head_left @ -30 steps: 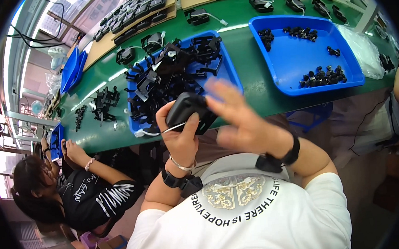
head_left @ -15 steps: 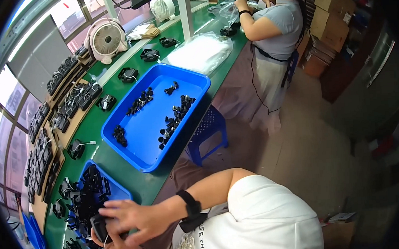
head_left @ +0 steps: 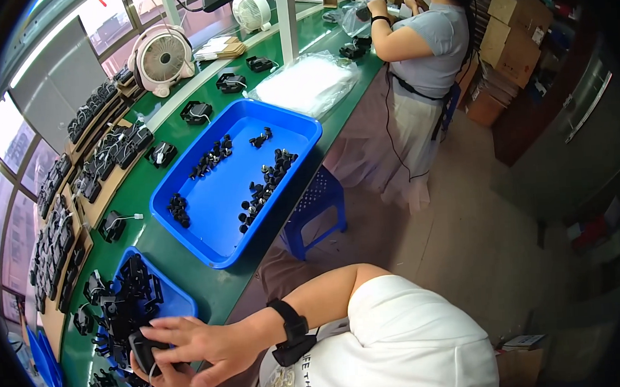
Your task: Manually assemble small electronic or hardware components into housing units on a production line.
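Right hand: the person's right hand [head_left: 202,347] was unfurled, palm down, its fingers spread over the top of the black housing [head_left: 143,349]; whether they pressed or only lay there could not be told.
Left hand: the left hand [head_left: 171,381], partly covered by the right, was curled round the housing from below and gripped it.
Black housing: it sat between the two hands, at the near edge of the smaller blue tray [head_left: 180,301], its front face mostly hidden.
Slip risk: with the left hand apparently bearing the weight, a sideways push from the right could have tipped the smooth housing out into the tray.
White cable: a pale lead [head_left: 152,370] ran down beside the left fingers; pinched or snagged there, it might have been tugged at its root.
Smaller tray: black brackets [head_left: 128,297] lay tangled and heaped above its rim, so a knock from a knuckle could have spilled some onto the green bench [head_left: 209,293].
Larger tray: the larger blue tray [head_left: 218,199] held small black parts [head_left: 269,171] in loose clusters; its near side stood close to the bench edge, where a bumped elbow could have shifted it.
Far bench: black units [head_left: 195,113] stood in a row beside a clear plastic bag [head_left: 303,84], with a co-worker's hand [head_left: 378,8] beyond.
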{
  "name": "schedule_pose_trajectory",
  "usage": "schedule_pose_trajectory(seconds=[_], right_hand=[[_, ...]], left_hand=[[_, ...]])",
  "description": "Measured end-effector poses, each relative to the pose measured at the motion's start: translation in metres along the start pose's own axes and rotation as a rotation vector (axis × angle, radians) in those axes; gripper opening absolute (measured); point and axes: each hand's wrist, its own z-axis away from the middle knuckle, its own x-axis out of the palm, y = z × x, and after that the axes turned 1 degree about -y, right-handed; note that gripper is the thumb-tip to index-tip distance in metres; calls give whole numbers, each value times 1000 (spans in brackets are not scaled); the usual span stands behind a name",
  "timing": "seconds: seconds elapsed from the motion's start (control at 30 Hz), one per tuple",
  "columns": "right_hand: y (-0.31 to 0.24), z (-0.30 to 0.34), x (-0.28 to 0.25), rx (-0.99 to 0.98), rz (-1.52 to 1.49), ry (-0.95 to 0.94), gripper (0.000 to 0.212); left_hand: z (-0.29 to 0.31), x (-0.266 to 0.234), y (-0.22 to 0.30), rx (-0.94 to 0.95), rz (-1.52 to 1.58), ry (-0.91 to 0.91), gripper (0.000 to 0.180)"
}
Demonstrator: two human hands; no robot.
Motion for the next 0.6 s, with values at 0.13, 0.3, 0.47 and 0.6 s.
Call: schedule_pose_trajectory(seconds=[0.13, 0.3, 0.47, 0.6], right_hand=[[34, -7, 12, 211, 202, 52, 68], [27, -1, 18, 92, 142, 141, 73], [28, -4, 21, 138, 54, 194, 73], [29, -8, 11, 211, 132, 123, 74]], left_hand=[[3, -2, -12, -48, 9, 14, 43], [-3, 9, -6, -11, 25, 71, 42], [2, 10, -9, -32, 27, 70, 38], [-1, 12, -9, -58, 85, 29, 38]])
